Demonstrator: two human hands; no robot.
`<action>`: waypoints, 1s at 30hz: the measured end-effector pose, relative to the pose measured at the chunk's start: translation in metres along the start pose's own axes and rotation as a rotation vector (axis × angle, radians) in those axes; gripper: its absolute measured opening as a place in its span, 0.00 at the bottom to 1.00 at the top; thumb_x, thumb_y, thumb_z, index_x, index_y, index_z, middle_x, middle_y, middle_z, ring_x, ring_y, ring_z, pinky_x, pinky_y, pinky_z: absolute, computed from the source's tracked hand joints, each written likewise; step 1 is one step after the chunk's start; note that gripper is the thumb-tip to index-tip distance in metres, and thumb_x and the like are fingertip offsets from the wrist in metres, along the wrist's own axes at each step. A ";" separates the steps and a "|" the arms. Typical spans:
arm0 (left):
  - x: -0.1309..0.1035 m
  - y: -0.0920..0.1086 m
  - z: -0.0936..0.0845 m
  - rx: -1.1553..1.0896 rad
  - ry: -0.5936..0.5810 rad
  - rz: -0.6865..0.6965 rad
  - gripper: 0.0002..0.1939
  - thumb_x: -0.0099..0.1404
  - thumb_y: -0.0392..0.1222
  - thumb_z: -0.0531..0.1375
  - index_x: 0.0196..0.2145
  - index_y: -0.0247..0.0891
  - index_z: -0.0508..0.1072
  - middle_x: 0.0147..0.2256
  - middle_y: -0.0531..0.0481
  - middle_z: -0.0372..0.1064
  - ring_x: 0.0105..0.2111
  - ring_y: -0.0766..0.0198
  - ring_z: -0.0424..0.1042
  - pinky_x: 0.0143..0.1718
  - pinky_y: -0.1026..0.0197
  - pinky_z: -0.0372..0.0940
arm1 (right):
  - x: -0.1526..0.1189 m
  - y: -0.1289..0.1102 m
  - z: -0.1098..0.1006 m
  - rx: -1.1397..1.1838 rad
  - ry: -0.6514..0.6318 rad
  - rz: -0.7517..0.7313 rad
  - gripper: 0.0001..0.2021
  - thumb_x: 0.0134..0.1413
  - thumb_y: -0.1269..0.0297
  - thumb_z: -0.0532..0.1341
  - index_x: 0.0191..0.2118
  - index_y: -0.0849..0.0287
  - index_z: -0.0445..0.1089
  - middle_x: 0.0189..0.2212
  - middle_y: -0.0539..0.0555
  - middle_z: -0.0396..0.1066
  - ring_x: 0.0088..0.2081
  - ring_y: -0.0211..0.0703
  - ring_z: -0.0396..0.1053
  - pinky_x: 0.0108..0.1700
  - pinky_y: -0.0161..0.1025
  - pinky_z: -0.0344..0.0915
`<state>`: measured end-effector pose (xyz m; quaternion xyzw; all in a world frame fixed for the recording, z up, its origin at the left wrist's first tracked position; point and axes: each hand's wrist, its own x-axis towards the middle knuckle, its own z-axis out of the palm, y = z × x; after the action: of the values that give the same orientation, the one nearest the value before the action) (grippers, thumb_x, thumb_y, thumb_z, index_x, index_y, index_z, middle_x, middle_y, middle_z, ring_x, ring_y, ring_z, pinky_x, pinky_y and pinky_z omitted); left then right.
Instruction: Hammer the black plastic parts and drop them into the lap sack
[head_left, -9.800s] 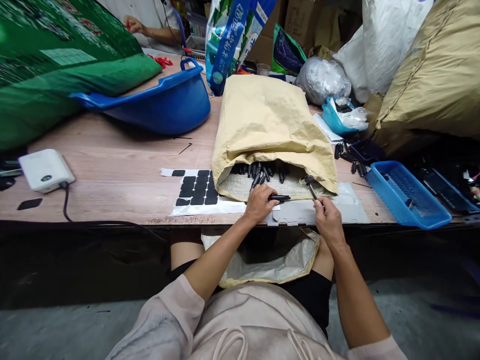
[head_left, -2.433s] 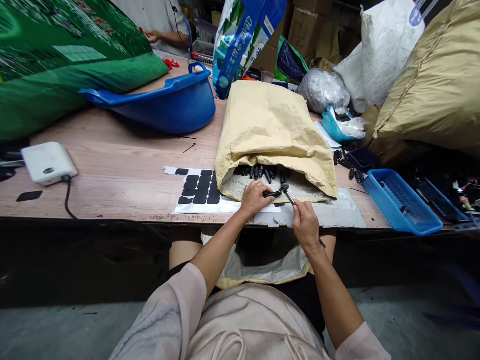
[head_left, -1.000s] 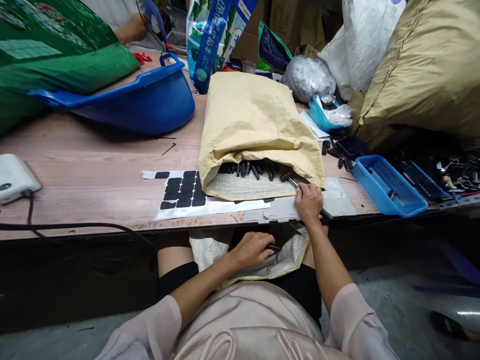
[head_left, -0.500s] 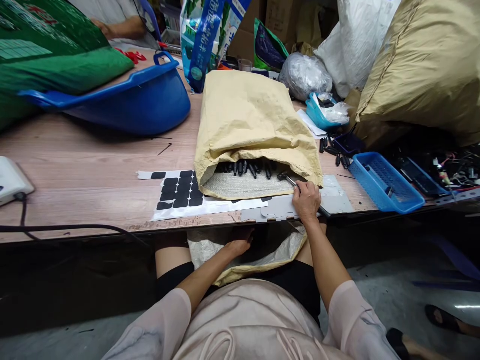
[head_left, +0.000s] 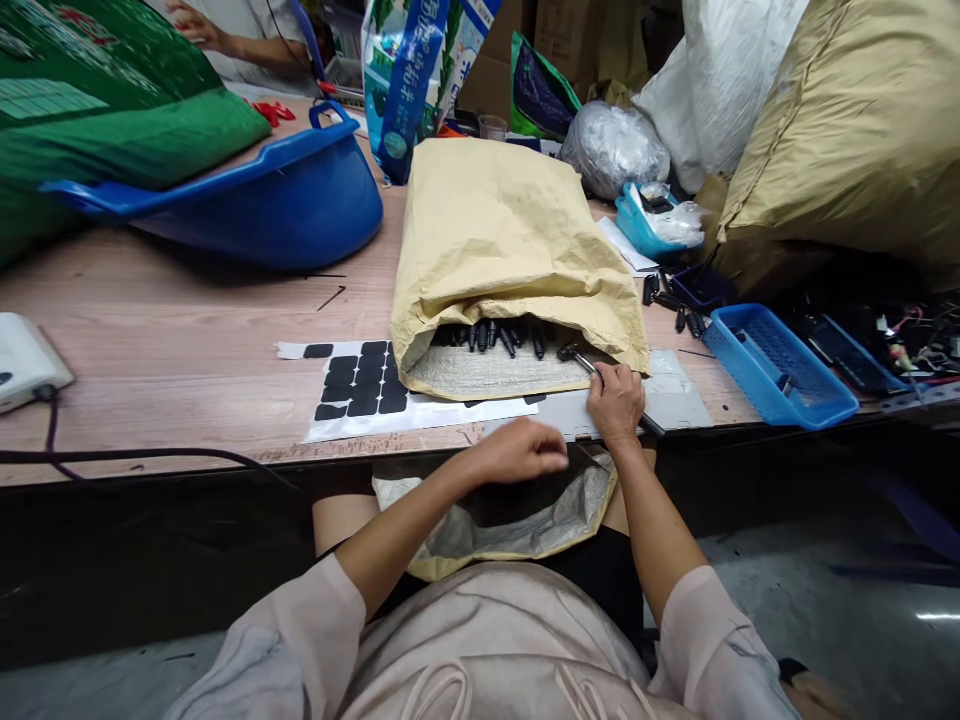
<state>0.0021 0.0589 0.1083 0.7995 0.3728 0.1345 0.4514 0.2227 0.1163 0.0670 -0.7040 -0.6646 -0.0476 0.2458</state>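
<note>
My right hand (head_left: 616, 400) is wrapped round a hammer (head_left: 589, 366), with its dark head toward the bag's mouth and its black handle end sticking out over the table edge. In front of it lies a yellow woven bag (head_left: 502, 220), its mouth facing me. Several black cylindrical parts (head_left: 491, 335) show inside the opening. My left hand (head_left: 525, 450) is above a second open bag (head_left: 517, 545) on my lap, near the table edge. Its fingers are curled closed, and whatever is in them is hidden.
A sheet of black stickers (head_left: 364, 385) lies partly under the bag. A blue basin (head_left: 255, 210) stands at left, a blue basket (head_left: 776, 365) at right. Large sacks (head_left: 855, 130) crowd the back right. Another person's hand (head_left: 199, 25) shows at upper left. A cable (head_left: 150, 455) runs along the front edge.
My left hand has risen out of the lap bag and moved right, up to the table edge. My right hand keeps the hammer in nearly the same place.
</note>
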 end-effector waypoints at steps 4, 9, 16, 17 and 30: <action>0.046 0.005 -0.041 0.257 0.537 -0.311 0.11 0.72 0.47 0.61 0.46 0.41 0.80 0.40 0.45 0.80 0.42 0.53 0.78 0.45 0.57 0.68 | -0.001 0.000 0.001 -0.014 0.016 -0.009 0.14 0.68 0.63 0.57 0.51 0.55 0.79 0.44 0.60 0.71 0.47 0.54 0.61 0.50 0.47 0.59; 0.092 0.005 -0.056 0.408 0.658 -0.531 0.15 0.73 0.51 0.62 0.48 0.37 0.77 0.50 0.36 0.76 0.50 0.43 0.77 0.47 0.52 0.68 | -0.001 0.001 0.002 -0.024 0.042 -0.024 0.14 0.67 0.63 0.57 0.50 0.54 0.79 0.44 0.60 0.72 0.47 0.54 0.62 0.49 0.47 0.59; 0.077 -0.002 -0.046 0.465 0.534 -0.508 0.10 0.73 0.42 0.59 0.49 0.39 0.76 0.52 0.39 0.73 0.50 0.45 0.77 0.46 0.53 0.68 | -0.001 -0.001 0.000 -0.029 -0.002 0.006 0.14 0.68 0.64 0.58 0.52 0.54 0.79 0.46 0.60 0.71 0.48 0.54 0.62 0.50 0.47 0.59; 0.068 -0.006 -0.044 0.466 0.525 -0.474 0.10 0.73 0.42 0.60 0.49 0.40 0.76 0.52 0.40 0.73 0.49 0.47 0.77 0.45 0.53 0.68 | -0.001 -0.001 -0.001 -0.024 -0.006 0.010 0.14 0.68 0.64 0.58 0.52 0.54 0.79 0.46 0.60 0.71 0.48 0.54 0.62 0.50 0.47 0.59; 0.029 -0.048 -0.036 0.223 0.640 -0.329 0.12 0.67 0.44 0.67 0.48 0.45 0.80 0.45 0.51 0.77 0.44 0.58 0.76 0.43 0.60 0.67 | 0.000 0.003 0.001 -0.033 0.016 0.001 0.14 0.68 0.63 0.58 0.51 0.55 0.79 0.45 0.60 0.71 0.47 0.53 0.61 0.49 0.46 0.58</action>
<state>-0.0203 0.1172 0.0852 0.6905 0.6309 0.2618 0.2381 0.2252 0.1168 0.0648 -0.7080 -0.6613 -0.0640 0.2395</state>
